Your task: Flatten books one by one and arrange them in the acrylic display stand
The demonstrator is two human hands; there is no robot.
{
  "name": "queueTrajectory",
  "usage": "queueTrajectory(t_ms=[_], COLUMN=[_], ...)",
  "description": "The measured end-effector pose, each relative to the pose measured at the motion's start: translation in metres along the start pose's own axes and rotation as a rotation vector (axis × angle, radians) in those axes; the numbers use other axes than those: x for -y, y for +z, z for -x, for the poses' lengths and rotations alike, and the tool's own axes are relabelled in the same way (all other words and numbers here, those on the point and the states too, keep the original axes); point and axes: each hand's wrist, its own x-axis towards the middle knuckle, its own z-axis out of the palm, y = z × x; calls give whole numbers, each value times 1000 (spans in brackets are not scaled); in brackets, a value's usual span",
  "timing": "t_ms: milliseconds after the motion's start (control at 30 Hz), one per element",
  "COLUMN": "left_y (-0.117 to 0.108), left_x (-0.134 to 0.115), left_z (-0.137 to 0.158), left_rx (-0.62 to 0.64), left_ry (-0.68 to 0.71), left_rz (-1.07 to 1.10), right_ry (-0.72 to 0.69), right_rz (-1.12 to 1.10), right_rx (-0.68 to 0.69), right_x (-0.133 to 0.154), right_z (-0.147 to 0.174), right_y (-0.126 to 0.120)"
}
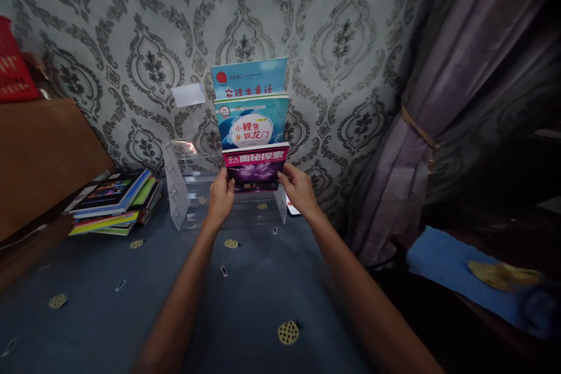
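A purple and pink book [256, 166] is held upright by its two side edges, its cover facing me. My left hand [222, 196] grips its left edge and my right hand [300, 187] its right edge, both closed on it. The book is in front of a clear acrylic rack [177, 196], at its right part. Behind it, a blue book with a white oval [252, 125] stands in the rack, and a taller light blue book [249, 77] rises at the back. The purple book's lower edge is partly hidden, so I cannot tell whether it rests on the rack.
A stack of books [116, 198] lies left of the rack, near a brown box [44, 158] topped by a red container [15, 64]. A phone-like object [292, 207] is behind my right hand. A purple curtain [394, 175] and blue cloth [451, 263] are at the right.
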Motion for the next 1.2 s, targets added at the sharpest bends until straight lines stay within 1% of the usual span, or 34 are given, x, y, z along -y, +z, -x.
queueTrajectory(t_ms=[133, 267, 333, 467, 533, 700, 833, 967, 1200], left_y=[2, 2, 3, 5, 5, 4, 4, 5, 5], left_x=[3, 1, -1, -5, -7, -13, -17, -18, -19], left_z=[-2, -2, -2, -2, -1, 0, -1, -2, 0], left_rx=[-29, -19, -14, -9, -5, 7, 31, 35, 52], left_ry=[31, 55, 50, 7, -9, -37, -112, -123, -112], left_rz=[-38, -201, -299, -474, -549, -667, -753, -760, -743], right_ry=[-33, -58, -61, -42, -43, -79, -58, -57, -14], right_rz=[111, 186, 170, 70, 54, 123, 147, 126, 78], right_rx=[-84, -163, -213, -309, -334, -339, -331, -291, -280], right_x=[0, 0, 0, 2, 4, 10, 9, 3, -5], right_z=[1, 4, 5, 6, 6, 7, 7, 7, 8], right_y=[4, 12, 15, 18, 18, 14, 14, 16, 23])
